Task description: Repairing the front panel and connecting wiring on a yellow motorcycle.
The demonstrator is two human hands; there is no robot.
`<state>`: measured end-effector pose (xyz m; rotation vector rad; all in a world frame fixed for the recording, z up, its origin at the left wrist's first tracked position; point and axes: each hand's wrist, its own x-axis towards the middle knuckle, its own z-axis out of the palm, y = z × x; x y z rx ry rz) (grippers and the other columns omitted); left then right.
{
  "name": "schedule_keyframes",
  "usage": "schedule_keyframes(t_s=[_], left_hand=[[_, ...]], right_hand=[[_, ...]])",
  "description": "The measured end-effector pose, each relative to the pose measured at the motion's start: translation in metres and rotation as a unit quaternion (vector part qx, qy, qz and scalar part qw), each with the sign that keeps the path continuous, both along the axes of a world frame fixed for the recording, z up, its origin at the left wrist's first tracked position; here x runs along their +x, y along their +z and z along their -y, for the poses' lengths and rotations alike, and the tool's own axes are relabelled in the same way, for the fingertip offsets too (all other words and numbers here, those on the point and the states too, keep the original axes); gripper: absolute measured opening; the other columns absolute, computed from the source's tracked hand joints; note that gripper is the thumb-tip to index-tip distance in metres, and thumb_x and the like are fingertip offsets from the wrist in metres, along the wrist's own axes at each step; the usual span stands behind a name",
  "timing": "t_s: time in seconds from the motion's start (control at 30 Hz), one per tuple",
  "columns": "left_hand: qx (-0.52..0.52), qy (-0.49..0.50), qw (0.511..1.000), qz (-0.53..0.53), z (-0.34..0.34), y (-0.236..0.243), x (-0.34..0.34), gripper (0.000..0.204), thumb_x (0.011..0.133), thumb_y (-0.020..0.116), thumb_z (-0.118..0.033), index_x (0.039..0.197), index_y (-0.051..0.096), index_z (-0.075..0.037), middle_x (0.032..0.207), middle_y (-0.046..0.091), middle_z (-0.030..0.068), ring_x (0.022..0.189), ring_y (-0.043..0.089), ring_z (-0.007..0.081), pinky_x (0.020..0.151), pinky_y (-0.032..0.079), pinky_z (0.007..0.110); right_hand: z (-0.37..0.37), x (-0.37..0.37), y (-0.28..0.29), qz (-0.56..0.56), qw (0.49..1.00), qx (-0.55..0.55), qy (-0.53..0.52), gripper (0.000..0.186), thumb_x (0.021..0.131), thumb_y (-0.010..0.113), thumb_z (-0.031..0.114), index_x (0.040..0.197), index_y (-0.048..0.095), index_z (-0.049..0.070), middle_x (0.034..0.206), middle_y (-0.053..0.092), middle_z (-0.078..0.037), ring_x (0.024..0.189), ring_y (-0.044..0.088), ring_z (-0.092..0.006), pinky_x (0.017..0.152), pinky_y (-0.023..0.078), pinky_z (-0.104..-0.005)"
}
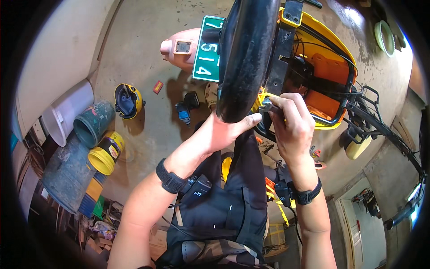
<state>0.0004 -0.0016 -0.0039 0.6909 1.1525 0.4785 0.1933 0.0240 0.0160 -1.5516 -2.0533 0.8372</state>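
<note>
A long, scuffed black mudguard [244, 58] rises from my lap toward the top of the head view. Its near end rests against my left hand [224, 132]; the thumb sticks out to the right, and the other fingers are hidden behind the mudguard. Just right of that end, my right hand [293, 123] is closed, with thumb and fingers pinching a small grey metal piece [267, 106]. This piece sits against a yellow-painted part [260, 99] beside the mudguard. A black metal bracket [278, 60] with holes runs alongside.
Right of the bracket lies a yellow vehicle body [345, 40] with cables inside. A green plate [208, 27] stands left of the mudguard. On the floor are a blue-black cordless drill [183, 114], a red box [157, 87] and a yellow helmet [129, 101]. Buckets [107, 154] line the left wall.
</note>
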Motion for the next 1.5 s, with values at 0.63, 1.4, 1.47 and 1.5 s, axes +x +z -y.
schedule_keyframes(t_s=[0.63,1.4,1.47,1.5], left_hand=[[0.021,-0.005,1.0,0.002,0.003,-0.0053,-0.0009,0.034,0.102,0.068,-0.029,0.119,0.071,0.0,0.106,0.068,-0.0031,0.101,0.056,0.0046,0.091,0.048,0.028],[0.012,-0.016,1.0,0.011,-0.0015,-0.0009,-0.0021,0.033,0.102,0.067,-0.024,0.123,0.068,0.001,0.109,0.069,-0.0007,0.104,0.057,0.0059,0.095,0.047,0.029],[0.018,-0.014,1.0,0.004,-0.0014,-0.001,-0.0019,0.033,0.102,0.067,-0.024,0.123,0.068,0.001,0.108,0.069,-0.0008,0.103,0.056,0.0057,0.095,0.047,0.029],[0.015,-0.015,1.0,0.005,-0.0014,-0.001,-0.0019,0.032,0.102,0.067,-0.024,0.123,0.069,0.001,0.108,0.069,-0.0008,0.103,0.056,0.0056,0.094,0.047,0.029]], right_hand=[[0.0014,0.0004,0.0052,-0.007,0.999,-0.047,0.002,0.031,0.079,0.076,-0.01,0.108,0.071,0.001,0.099,0.063,-0.011,0.077,0.067,-0.0251,0.066,0.054,-0.0347],[-0.0029,0.0052,0.0033,-0.019,0.999,-0.04,-0.001,0.038,0.073,0.075,-0.014,0.108,0.071,0.001,0.096,0.061,-0.011,0.076,0.065,-0.0236,0.065,0.052,-0.0332],[-0.0042,0.0054,0.0044,-0.025,0.999,-0.037,0.011,0.037,0.074,0.075,-0.013,0.107,0.071,0.0,0.096,0.061,-0.011,0.077,0.065,-0.0243,0.066,0.053,-0.0333],[-0.0053,0.006,0.0046,-0.021,0.999,-0.028,0.03,0.036,0.074,0.075,-0.013,0.107,0.07,0.0,0.096,0.061,-0.012,0.077,0.065,-0.0247,0.066,0.053,-0.0333]])
